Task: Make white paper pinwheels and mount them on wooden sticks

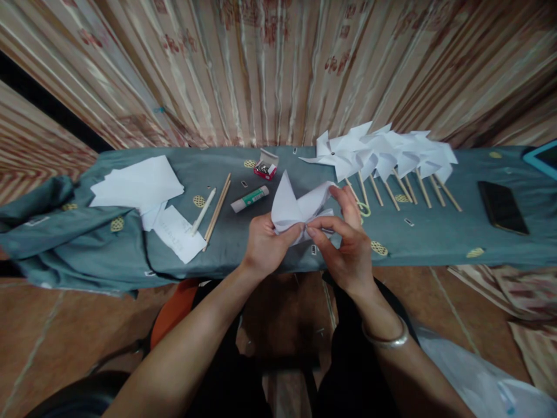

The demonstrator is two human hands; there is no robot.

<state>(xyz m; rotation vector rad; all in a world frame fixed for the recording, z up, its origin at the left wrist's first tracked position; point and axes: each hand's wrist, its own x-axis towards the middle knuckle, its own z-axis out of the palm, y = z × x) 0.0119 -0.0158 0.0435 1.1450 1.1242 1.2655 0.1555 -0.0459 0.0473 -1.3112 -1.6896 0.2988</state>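
Note:
Between my hands, above the near edge of the cloth-covered table, is a white paper pinwheel [287, 203] with its blades curled up. My left hand [266, 241] grips its left side, the thumb pressed near the centre. On the other side my right hand [346, 244] pinches the paper by the centre with thumb and forefinger, while its other fingers touch the right blade. Whether a pin sits in that pinch is too small to tell. Just beyond lie a glue stick [250, 199] and an open small red box [265, 167] of metal pins.
Several finished pinwheels on wooden sticks [387, 152] lie in an overlapping row at the back right. A black phone [502, 207] and a blue-edged tablet [543, 158] are farther right. Leftward are wooden sticks [217, 212], a white pen [203, 211] and white paper sheets [141, 183].

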